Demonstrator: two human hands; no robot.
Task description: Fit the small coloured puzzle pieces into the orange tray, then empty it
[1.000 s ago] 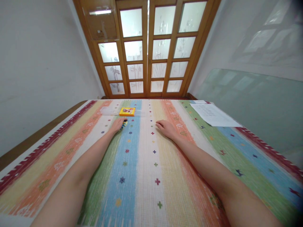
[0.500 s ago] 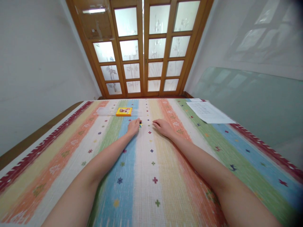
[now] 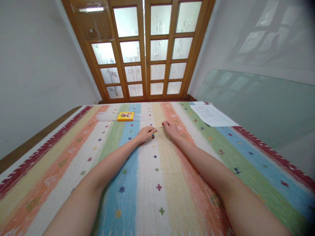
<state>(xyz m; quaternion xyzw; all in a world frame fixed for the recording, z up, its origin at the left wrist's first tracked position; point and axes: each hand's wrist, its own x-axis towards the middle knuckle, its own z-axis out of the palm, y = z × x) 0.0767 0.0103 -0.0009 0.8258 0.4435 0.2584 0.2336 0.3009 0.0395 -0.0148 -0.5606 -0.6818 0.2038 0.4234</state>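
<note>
My left hand [image 3: 145,134] is closed over the white stripe in the middle of the cloth. A small blue, yellow and white object [image 3: 154,134] pokes out under its fingertips; most of it is hidden. Just to the right, over the pale yellow and orange stripes, my right hand [image 3: 170,128] has its fingers curled together in a pinch. Whatever it holds, if anything, is too small to make out. A short gap separates the two hands. Beyond my left hand lies a flat yellow box [image 3: 125,116] with a printed picture on top.
Clear plastic wrapping [image 3: 106,116] lies beside the yellow box. At the far right are white printed sheets [image 3: 211,115]. A striped, patterned cloth [image 3: 147,196] covers the table. Behind it stand wood-framed glass doors [image 3: 145,65], and a glass panel [image 3: 256,105] leans at the right wall.
My left hand has moved right with the small multicoloured object, turning its back more upward. My right hand's fingers have curled in more. The whole view has shifted slightly.
</note>
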